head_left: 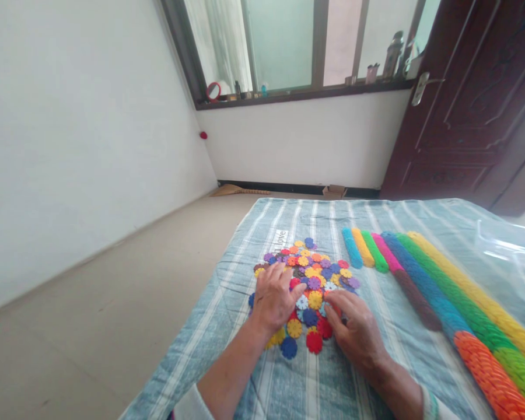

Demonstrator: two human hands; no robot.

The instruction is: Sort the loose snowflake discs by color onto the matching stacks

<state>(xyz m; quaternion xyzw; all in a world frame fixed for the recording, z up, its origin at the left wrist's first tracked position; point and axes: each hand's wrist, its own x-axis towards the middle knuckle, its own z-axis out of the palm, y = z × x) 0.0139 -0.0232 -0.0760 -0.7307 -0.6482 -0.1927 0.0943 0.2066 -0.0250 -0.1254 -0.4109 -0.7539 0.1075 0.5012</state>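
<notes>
A loose pile of flower-shaped plastic snowflake discs [314, 283] in many colours lies on a striped blue-and-white cloth [227, 303]. My left hand [275, 296] rests palm down over the left side of the pile, fingers spread. At the pile's right edge, my right hand [356, 326] has thumb and fingertips drawn together on a disc that looks light blue and is partly hidden by the fingers. A red disc [314, 342] and a dark blue disc [289, 347] lie at the near edge, between my forearms.
To the right, discs stand packed in long colour-sorted rows, among them an orange row [490, 367] and a yellow row [476, 297]. A clear plastic box [507, 245] is at the far right. Beyond are a dark red door [468, 116] and a windowsill [306, 94] holding small items.
</notes>
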